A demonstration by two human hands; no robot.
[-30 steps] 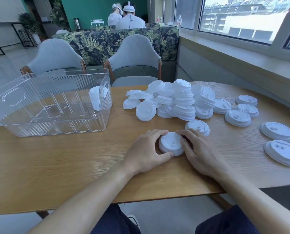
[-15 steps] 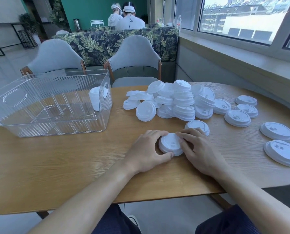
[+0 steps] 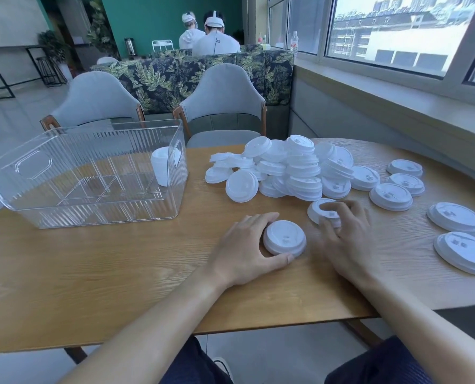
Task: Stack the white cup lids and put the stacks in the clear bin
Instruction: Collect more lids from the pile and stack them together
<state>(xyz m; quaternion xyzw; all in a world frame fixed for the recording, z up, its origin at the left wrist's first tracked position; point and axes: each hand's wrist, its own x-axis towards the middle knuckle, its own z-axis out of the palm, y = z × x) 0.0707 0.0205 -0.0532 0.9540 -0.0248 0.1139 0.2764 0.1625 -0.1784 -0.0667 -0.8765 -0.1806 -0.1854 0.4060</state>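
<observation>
while two hands (image 3: pixel 244 245) (image 3: pixel 344 239) grip two lids (image 3: pixel 284 241) (image 3: pixel 318 210)

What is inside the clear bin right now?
One stack of white lids stands at the right end of the clear bin, seen through its ribbed wall. The ribbing blurs the stack, so its lid count cannot be told.

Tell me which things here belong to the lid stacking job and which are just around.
Job: small lid stack under left hand; lid under right hand; lid pile; clear bin; white stack inside it.
Around: two grey chairs; leaf-print sofa; bottles on the sill.
</observation>
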